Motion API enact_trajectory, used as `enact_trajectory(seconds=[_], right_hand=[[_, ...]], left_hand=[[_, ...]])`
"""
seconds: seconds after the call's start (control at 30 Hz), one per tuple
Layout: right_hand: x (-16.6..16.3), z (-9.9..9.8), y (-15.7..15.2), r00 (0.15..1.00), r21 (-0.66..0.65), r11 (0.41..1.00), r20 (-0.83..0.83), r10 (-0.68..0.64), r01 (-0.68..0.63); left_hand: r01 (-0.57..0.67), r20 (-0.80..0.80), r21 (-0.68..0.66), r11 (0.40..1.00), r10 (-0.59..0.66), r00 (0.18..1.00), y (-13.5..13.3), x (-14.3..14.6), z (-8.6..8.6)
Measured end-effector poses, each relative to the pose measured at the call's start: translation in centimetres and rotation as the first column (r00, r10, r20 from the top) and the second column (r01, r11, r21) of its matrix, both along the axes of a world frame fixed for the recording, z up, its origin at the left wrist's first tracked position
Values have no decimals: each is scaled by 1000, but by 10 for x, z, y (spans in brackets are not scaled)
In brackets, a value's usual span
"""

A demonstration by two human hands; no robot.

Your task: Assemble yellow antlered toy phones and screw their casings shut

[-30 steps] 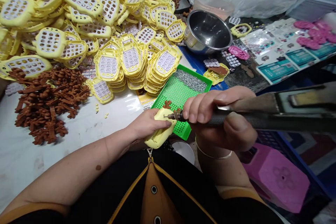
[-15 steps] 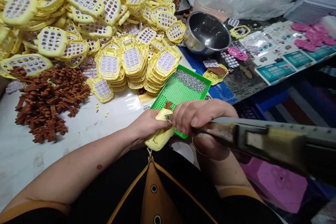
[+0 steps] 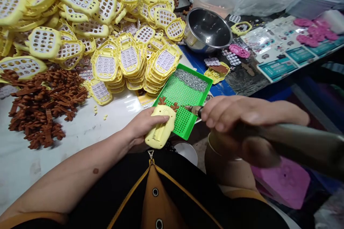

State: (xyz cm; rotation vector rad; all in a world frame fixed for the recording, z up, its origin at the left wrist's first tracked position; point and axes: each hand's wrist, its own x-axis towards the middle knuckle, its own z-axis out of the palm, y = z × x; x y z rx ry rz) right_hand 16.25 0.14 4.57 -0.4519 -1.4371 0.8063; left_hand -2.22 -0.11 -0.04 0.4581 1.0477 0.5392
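My left hand [image 3: 143, 125] grips a pale yellow toy phone [image 3: 163, 123] with brown antlers on its top end, its back with the battery recess and screw holes turned up. Wrapped round a power screwdriver [image 3: 271, 132] is my right hand [image 3: 231, 112]; the tool's bit points left, apart from the toy phone. Behind them lies a green perforated tray [image 3: 188, 114], partly hidden by the toy, with small silver screws [image 3: 192, 79] gathered at its far end.
Stacked yellow casings with keypads [image 3: 129, 61] stand before a big heap of casings [image 3: 83, 0]. Left lies a pile of brown antler pieces [image 3: 45, 107]. A steel bowl [image 3: 208, 30], pink parts [image 3: 315, 32] and printed cards [image 3: 279, 68] are at right. A pink stool [image 3: 285, 182] stands below.
My right hand has drawn the screwdriver back to the right, its bit off the toy phone. In my left hand the toy phone has turned so its back shows more fully.
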Motion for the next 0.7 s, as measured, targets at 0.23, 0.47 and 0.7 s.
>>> enact_trajectory(seconds=[0.23,0.47,0.7], right_hand=[[15,-58,31,987,-41,992,-103,-123,119],[17,-71,36,978,-103,975,-43,-203,197],[19,-79,38,981,-133,972,-3,-196,193]], left_hand=[[-85,56,17,996,84,995,2,-4,3],[-83,47,18,996,82,996,1,-3,1],[-104,104,-13,995,104,989,2,-5,2]])
